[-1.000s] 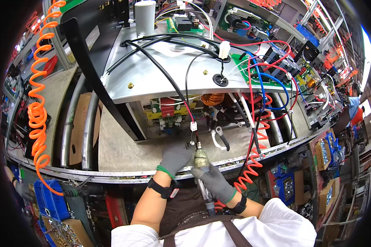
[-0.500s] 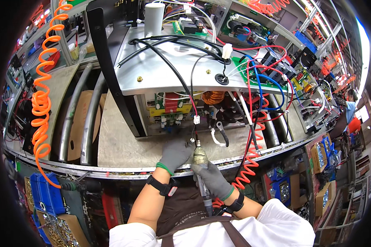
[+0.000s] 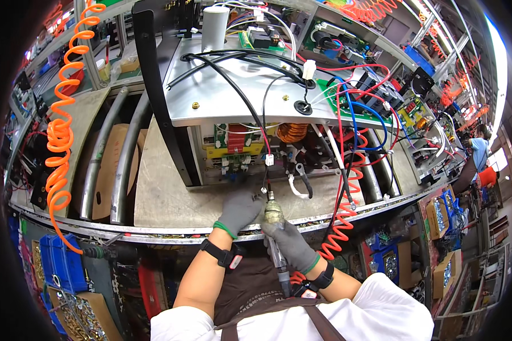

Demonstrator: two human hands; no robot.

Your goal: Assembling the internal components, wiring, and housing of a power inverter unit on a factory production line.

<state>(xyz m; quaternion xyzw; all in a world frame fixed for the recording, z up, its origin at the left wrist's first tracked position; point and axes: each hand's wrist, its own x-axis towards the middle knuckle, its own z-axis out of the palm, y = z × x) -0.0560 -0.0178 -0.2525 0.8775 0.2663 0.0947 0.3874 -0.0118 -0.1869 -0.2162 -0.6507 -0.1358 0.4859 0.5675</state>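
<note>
An open metal machine chassis (image 3: 239, 102) with circuit boards, a copper coil and red, blue and black wires stands on the workbench (image 3: 159, 199). My right hand (image 3: 293, 244), in a grey glove, grips a pneumatic screwdriver (image 3: 275, 227) held upright, its tip at the lower front edge of the chassis. My left hand (image 3: 240, 207), also gloved, rests its fingers at the same spot beside the tool's tip. A black wire with a white connector (image 3: 269, 160) hangs just above.
An orange coiled air hose (image 3: 60, 136) hangs at the left, a red coiled hose (image 3: 344, 227) at the right of my hands. Metal rollers (image 3: 105, 153) lie left of the chassis. Blue bins of screws (image 3: 62, 264) sit below the bench. Another person (image 3: 478, 150) stands far right.
My head view has shifted slightly closer. Both hands stay at the front edge of the chassis with the screwdriver upright.
</note>
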